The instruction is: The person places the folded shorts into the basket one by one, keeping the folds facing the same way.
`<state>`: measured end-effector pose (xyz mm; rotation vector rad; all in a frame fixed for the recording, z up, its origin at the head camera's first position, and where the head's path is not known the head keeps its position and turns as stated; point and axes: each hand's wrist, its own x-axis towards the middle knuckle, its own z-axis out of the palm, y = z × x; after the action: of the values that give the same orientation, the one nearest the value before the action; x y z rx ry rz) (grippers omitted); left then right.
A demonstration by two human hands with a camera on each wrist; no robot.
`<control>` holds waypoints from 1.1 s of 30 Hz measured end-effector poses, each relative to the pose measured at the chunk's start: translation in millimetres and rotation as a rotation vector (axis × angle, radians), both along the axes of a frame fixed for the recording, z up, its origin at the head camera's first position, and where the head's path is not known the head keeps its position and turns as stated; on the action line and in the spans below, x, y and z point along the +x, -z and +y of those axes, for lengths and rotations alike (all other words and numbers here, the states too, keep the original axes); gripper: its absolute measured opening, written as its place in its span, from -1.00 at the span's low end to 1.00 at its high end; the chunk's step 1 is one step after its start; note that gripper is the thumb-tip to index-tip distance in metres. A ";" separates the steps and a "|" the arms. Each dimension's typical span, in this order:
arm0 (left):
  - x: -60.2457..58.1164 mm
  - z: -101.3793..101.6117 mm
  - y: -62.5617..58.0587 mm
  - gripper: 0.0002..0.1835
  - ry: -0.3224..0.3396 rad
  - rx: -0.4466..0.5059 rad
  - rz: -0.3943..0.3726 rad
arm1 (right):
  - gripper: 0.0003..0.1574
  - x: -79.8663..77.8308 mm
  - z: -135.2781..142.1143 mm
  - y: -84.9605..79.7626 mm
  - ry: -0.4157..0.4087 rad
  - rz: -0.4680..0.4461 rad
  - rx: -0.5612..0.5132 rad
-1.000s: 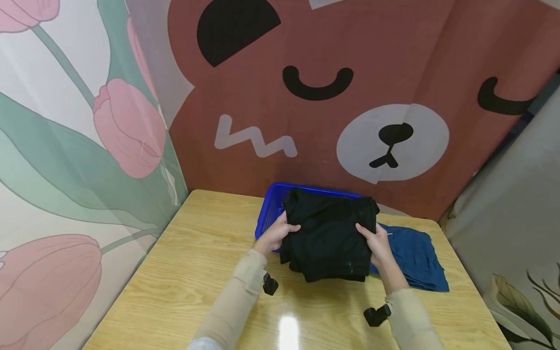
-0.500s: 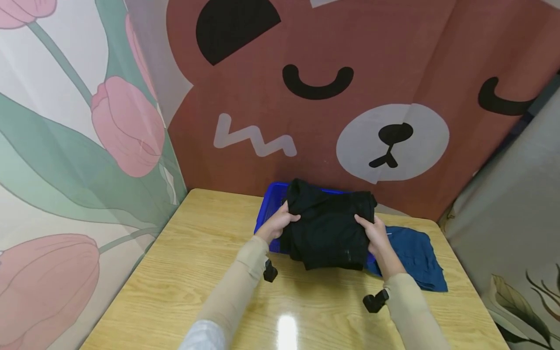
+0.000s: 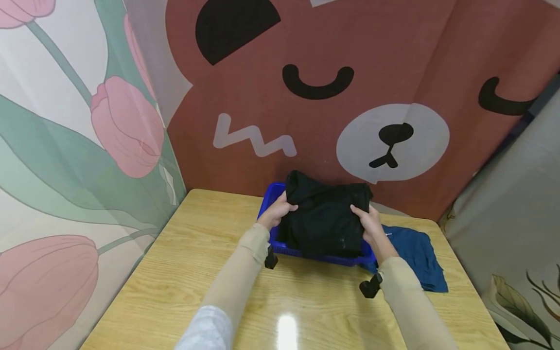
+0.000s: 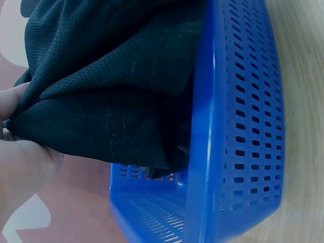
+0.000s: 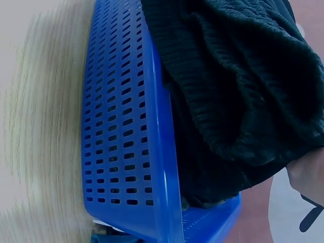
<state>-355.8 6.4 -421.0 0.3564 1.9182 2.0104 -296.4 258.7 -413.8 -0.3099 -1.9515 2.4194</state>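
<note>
A folded black garment (image 3: 325, 218) is held over the blue plastic basket (image 3: 315, 257), its near part inside the front rim and its far part raised toward the wall. My left hand (image 3: 277, 211) pinches its left edge, thumb on top. On the opposite edge, my right hand (image 3: 371, 223) grips it the same way. In the left wrist view, the cloth (image 4: 101, 106) hangs inside the perforated basket wall (image 4: 253, 126). Up close in the right wrist view, the garment (image 5: 238, 101) shows a ribbed, gathered edge. Other fingers are hidden beneath the cloth.
A folded blue garment (image 3: 413, 257) lies on the wooden table (image 3: 175, 272) right beside the basket. Behind the table hangs a brown bear-print curtain (image 3: 245, 170). A tulip-print curtain (image 3: 57, 184) borders the left side, and a grey curtain (image 3: 516, 194) the right.
Both hands have carried the black garment away from the person, back over the basket, and its near edge has passed behind the front rim. The basket's front wall now shows.
</note>
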 end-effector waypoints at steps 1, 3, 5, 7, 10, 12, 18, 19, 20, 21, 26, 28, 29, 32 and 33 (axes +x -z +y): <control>-0.8 0.2 0.1 -0.19 -0.003 -0.003 0.001 | -0.42 -1.1 0.0 0.4 0.001 -0.002 0.002; -2.6 1.2 0.8 -0.20 -0.008 -0.007 0.003 | -0.42 -2.8 0.0 1.3 0.003 -0.004 0.000; -5.0 2.4 2.0 -0.21 -0.014 -0.002 0.015 | -0.46 -4.6 0.0 2.4 0.007 -0.006 0.001; -7.1 3.2 2.6 -0.24 -0.031 0.002 0.030 | -0.48 -6.3 0.1 3.1 0.003 -0.002 -0.005; -10.4 4.5 2.8 -0.29 -0.066 -0.002 0.063 | -0.50 -10.1 -0.3 4.1 0.005 0.018 -0.004; -10.4 4.8 0.2 -0.31 -0.080 -0.004 0.083 | -0.48 -12.5 -0.6 4.4 0.002 0.033 -0.009; -1.2 4.8 -17.1 -0.32 -0.082 -0.041 0.078 | -0.39 -19.4 -0.6 7.6 0.003 0.027 0.001; -4.8 5.9 -13.5 -0.32 -0.091 -0.051 0.070 | -0.37 -20.5 -0.5 9.0 0.008 0.019 0.005; -8.5 7.1 -7.8 -0.32 -0.104 -0.051 0.074 | -0.37 -21.6 -0.3 10.7 0.010 0.012 0.010; -11.7 7.3 -2.1 -0.31 -0.121 -0.051 0.082 | -0.36 -22.4 -0.4 12.4 0.014 0.007 0.019; -74.7 15.1 83.9 -0.26 -0.166 -0.006 0.202 | -0.33 -24.8 -1.0 24.2 0.036 -0.016 0.062; -109.3 20.2 125.6 -0.23 -0.160 0.012 0.224 | -0.32 -25.0 -0.9 28.9 0.038 -0.017 0.072; -126.2 23.1 146.1 -0.22 -0.156 0.017 0.234 | -0.32 -25.3 -0.8 31.3 0.038 -0.019 0.080; -120.1 24.7 144.5 -0.20 -0.173 -0.020 0.207 | -0.31 -26.2 0.6 38.9 0.031 -0.017 0.123; -117.3 24.8 143.4 -0.20 -0.176 -0.036 0.197 | -0.31 -26.5 1.0 41.5 0.031 -0.018 0.138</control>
<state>-473.1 31.2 -564.3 0.4024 2.1700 2.1167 -323.0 259.7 -455.3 -0.3560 -2.0914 2.2564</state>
